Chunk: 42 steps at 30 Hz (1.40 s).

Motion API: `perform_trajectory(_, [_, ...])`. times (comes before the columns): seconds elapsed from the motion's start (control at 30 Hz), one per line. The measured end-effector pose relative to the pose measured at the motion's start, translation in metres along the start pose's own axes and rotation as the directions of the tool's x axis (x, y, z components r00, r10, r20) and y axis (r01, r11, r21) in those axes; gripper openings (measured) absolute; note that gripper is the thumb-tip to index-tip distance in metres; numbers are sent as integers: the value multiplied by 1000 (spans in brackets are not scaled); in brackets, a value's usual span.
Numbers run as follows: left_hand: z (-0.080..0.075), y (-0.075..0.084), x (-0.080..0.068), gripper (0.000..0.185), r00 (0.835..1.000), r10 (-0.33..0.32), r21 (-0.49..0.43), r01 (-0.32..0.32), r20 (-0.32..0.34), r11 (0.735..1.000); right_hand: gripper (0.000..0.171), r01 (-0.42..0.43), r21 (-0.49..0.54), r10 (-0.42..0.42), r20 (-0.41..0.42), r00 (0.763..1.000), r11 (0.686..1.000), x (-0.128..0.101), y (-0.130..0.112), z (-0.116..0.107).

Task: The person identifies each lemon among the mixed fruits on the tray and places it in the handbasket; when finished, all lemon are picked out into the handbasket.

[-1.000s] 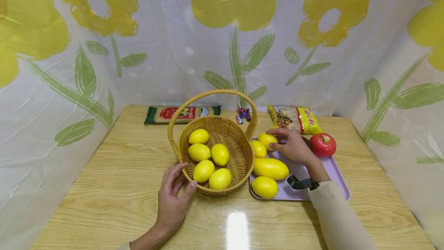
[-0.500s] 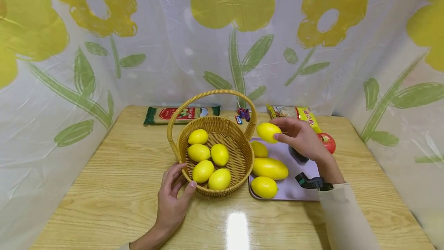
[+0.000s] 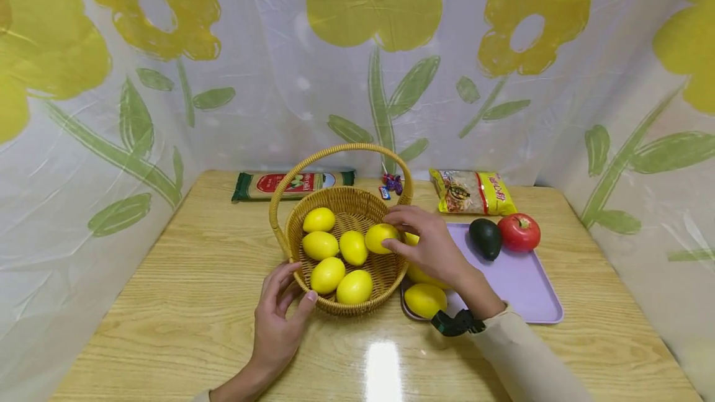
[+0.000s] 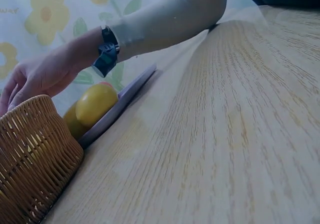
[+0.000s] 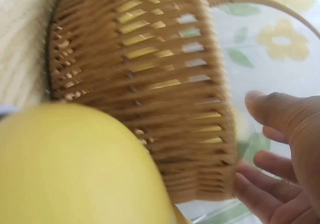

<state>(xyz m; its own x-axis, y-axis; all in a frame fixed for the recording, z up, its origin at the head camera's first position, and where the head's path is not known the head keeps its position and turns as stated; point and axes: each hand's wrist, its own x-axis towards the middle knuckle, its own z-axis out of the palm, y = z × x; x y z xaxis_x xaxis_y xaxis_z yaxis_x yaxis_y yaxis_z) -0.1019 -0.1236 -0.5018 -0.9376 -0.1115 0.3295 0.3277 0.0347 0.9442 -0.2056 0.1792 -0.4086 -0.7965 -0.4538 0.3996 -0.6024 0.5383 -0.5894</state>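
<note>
Head view: glossy wooden table (image 3: 184,303), floral curtain (image 3: 279,79) behind.

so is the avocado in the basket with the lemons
No, the avocado lies on the purple tray beside the tomato, outside the basket.

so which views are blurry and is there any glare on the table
Head view: sharp, with a bright glare patch on the table in front of the basket, edges bowed by the wide lens. Right wrist view: motion-blurred, a lemon soft up close. Left wrist view: mildly soft, dim and bluish.
</note>
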Motion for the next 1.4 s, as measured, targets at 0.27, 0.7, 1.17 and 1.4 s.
perform_trajectory(0.27, [0,-1,-1,56,1000,3,0,-3,4,1000,27,40,39,-38,-34,999,998,-4,4,-17])
perform_trajectory(0.7, [-2,-1,1,56,1000,16,0,-16,-5,1000,33,-321,240,286,171,943,916,-20,68,-60])
perform_trajectory(1.17, [0,1,1,55,1000,-2,-1,2,4,1000,42,-355,72,326,259,909,932,-20,80,-32])
perform_trajectory(1.4, [-1,2,0,56,1000,-6,-4,6,7,1000,42,-385,131,354,211,911,913,-23,72,-58])
